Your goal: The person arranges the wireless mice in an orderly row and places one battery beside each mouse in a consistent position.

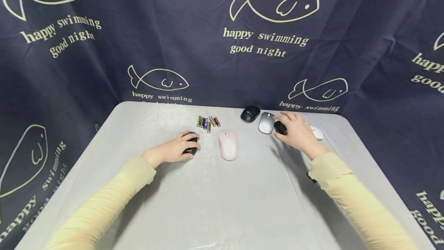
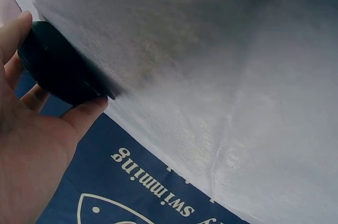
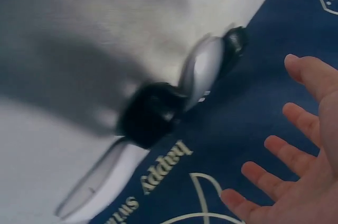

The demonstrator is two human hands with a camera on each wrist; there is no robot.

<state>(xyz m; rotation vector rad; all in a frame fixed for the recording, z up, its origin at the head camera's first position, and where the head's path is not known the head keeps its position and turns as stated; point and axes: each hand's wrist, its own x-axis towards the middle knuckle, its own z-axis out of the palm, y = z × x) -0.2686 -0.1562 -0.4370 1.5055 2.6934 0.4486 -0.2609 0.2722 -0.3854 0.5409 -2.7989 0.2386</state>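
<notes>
While the fingers of the left hand [image 1: 174, 149] curl round a black mouse [image 1: 191, 149], grasping it by its sides low over the desk [image 1: 215, 207], the fingers of the right hand [image 1: 299, 132] are spread and hold nothing. Whether the black mouse rests fully on the desk cannot be made out, as the hand hides part of it. The right hand hovers by a second black mouse [image 1: 280, 128], and the right wrist view shows a clear gap between its fingertips and that mouse. Just left of the second black mouse lies a grey mouse [image 1: 266, 123], with a third black mouse [image 1: 250, 114] beyond it near the far edge; on the other side a white mouse [image 1: 317, 133] shows partly behind the right hand. Between the two hands a pale pink mouse [image 1: 228, 147] lies on the desk, and behind it, toward the left, sits a cluster of small batteries [image 1: 206, 123]. A small dark object [image 1: 311, 177], mostly hidden, shows beside the right sleeve [image 1: 331, 171]. Dark blue fabric [image 1: 204, 34] printed with fish outlines and lettering hangs around the desk.
</notes>
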